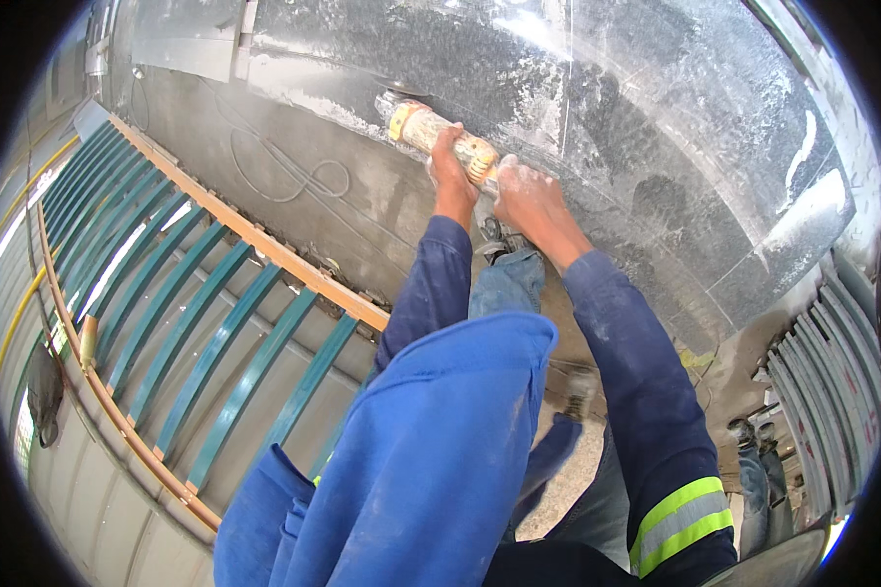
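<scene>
An angle grinder [423,129], dusty white with yellow bands, lies across the near left edge of a big dark grey slab [646,127]. My left hand [450,178] is wrapped round the middle of its body. Behind it, my right hand [536,203] is closed on the rear end. The grinder's head and disc [401,88] point away to the left, at the slab's edge; whether the disc touches the slab I cannot tell. White dust coats both hands, the tool and much of the slab.
To the left stands a rack of teal slats [218,338] with orange-brown rails. A thin cable [303,178] loops over the concrete floor. Grey slabs [832,372] lean in a row at the right, near another person's legs [754,489]. Blue cloth [411,450] hides part of my body.
</scene>
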The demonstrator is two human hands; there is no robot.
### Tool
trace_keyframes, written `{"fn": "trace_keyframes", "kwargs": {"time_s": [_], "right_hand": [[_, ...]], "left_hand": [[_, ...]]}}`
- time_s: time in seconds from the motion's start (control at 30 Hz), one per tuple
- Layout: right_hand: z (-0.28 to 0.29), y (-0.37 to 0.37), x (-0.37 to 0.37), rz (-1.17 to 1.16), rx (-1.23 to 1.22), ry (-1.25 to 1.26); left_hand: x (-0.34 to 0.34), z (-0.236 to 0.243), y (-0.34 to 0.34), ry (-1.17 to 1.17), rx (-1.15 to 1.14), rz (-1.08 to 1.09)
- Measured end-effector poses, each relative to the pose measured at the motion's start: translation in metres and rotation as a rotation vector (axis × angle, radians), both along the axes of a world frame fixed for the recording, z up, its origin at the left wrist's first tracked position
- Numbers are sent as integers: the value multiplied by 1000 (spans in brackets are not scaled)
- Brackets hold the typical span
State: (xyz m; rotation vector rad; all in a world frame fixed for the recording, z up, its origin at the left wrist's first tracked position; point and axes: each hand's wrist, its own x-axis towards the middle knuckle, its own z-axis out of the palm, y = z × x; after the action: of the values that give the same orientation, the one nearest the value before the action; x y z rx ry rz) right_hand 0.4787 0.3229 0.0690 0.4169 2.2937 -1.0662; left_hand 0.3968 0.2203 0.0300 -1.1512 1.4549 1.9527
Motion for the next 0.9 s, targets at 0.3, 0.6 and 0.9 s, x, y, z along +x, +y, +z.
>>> {"fn": "trace_keyframes", "kwargs": {"time_s": [0.3, 0.6, 0.9], "right_hand": [[22, 11, 26, -22, -31, -28], [-8, -3, -2, -27, 16, 74], [17, 12, 28, 4, 22, -42]], "left_hand": [[29, 3, 2, -1, 17, 0], [-9, -8, -6, 34, 19, -28], [32, 0, 6, -7, -13, -2]]}}
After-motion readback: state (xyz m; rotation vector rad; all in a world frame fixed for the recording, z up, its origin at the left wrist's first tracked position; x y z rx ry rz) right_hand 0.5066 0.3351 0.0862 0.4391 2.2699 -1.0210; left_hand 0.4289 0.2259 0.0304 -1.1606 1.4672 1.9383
